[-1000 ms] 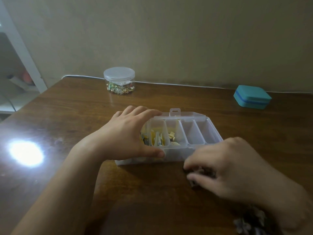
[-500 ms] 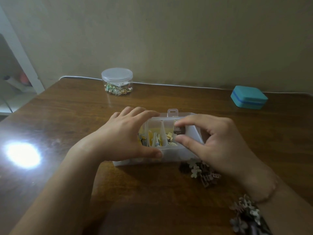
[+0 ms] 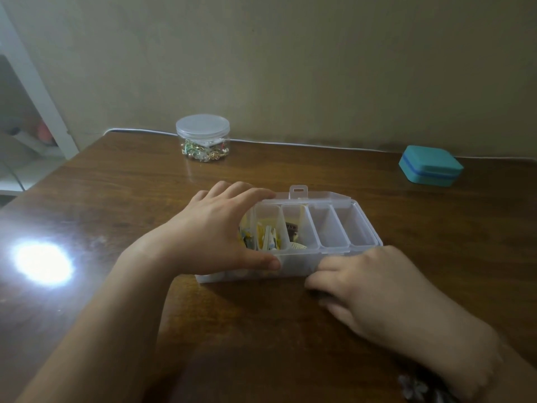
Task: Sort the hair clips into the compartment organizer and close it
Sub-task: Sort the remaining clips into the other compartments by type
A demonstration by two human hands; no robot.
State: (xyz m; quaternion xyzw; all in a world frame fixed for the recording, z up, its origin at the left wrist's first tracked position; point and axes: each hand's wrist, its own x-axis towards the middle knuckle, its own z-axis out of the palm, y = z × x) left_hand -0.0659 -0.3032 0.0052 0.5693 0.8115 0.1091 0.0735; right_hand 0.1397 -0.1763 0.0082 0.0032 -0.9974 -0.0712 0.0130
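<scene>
Near the table's [image 3: 116, 199] front edge, the organizer [image 3: 334, 228] is steadied by the left hand [image 3: 209, 237], fingers curled round it; the right hand [image 3: 372, 286] covers loose clips, grasp indiscernible; sorting midway; a clean pinch is needed next.

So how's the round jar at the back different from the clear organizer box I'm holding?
The round jar has its lid on; the organizer box lies open, lid tipped back. The jar stands alone near the wall, while the left hand grips the box. The jar is a single space; the box is divided into compartments, the two rightmost bare. Both are clear plastic holding small colourful pieces.
</scene>
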